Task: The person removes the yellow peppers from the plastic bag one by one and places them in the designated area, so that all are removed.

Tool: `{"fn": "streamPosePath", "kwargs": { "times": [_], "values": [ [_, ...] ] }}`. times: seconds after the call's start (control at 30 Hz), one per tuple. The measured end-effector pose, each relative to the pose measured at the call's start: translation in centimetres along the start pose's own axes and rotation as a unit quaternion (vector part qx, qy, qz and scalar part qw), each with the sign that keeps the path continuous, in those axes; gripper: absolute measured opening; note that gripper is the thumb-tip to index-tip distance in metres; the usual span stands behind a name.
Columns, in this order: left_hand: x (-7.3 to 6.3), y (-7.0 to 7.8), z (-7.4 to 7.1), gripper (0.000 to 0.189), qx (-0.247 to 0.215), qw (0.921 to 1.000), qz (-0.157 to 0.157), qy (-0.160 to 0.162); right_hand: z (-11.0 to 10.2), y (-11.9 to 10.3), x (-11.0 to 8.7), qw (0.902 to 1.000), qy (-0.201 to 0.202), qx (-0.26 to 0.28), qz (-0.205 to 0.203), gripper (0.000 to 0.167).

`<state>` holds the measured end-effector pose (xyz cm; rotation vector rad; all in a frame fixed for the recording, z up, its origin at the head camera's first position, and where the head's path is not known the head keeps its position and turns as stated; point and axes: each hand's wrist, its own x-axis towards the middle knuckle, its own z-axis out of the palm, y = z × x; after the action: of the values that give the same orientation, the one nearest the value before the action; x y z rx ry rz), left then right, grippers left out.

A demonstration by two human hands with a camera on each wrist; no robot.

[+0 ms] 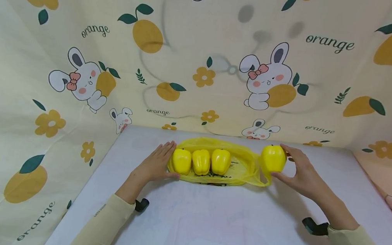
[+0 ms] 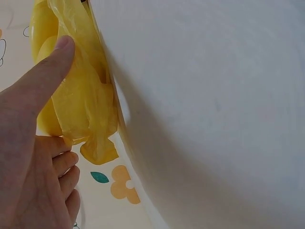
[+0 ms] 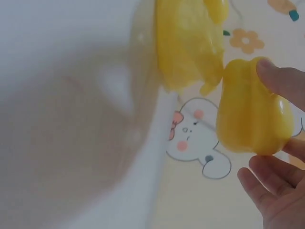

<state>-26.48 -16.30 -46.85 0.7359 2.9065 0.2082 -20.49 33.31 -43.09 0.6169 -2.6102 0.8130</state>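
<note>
A thin yellow plastic bag (image 1: 238, 175) lies spread on the white table, with three yellow bell peppers (image 1: 201, 162) in a row on its left part. My left hand (image 1: 156, 161) holds the bag's left end beside the leftmost pepper, thumb along the front and fingers at the back. In the left wrist view the thumb (image 2: 52, 64) lies over the crinkled plastic. Just off the bag's right end, my right hand (image 1: 305, 174) grips another yellow bell pepper (image 1: 272, 158) between thumb and fingertips. The right wrist view shows this pepper (image 3: 252, 112) near the bag's edge.
The white table (image 1: 208, 224) extends toward me in front of the bag. Behind it rises a cream cloth backdrop (image 1: 196, 41) printed with rabbits, oranges and flowers, which also covers both sides. A black wrist strap (image 1: 314, 226) shows at the right sleeve.
</note>
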Motion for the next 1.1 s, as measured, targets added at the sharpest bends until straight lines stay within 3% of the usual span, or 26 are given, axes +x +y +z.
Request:
{"fn": "streamPosePath", "kwargs": {
  "times": [0.23, 0.53, 0.87, 1.1],
  "values": [
    [-0.1, 0.3, -0.2, 0.123, -0.008, 0.9999, -0.003, -0.007, -0.1, 1.1, -0.7, 0.9998, 0.017, -0.008, -0.011, 0.098],
    [-0.1, 0.1, 0.0, 0.123, -0.005, 1.0000, 0.001, -0.004, 0.0, 2.0, -1.3, 0.9999, 0.005, -0.015, -0.004, 0.100],
    [0.2, -0.1, 0.1, 0.123, -0.003, 1.0000, 0.005, 0.000, 0.5, 3.4, -1.5, 0.9984, -0.024, -0.041, 0.032, 0.100],
    [0.0, -0.1, 0.0, 0.123, -0.012, 0.9999, 0.005, 0.001, 0.7, 4.2, -1.6, 0.9968, -0.047, -0.019, 0.062, 0.099]
  ]
}}
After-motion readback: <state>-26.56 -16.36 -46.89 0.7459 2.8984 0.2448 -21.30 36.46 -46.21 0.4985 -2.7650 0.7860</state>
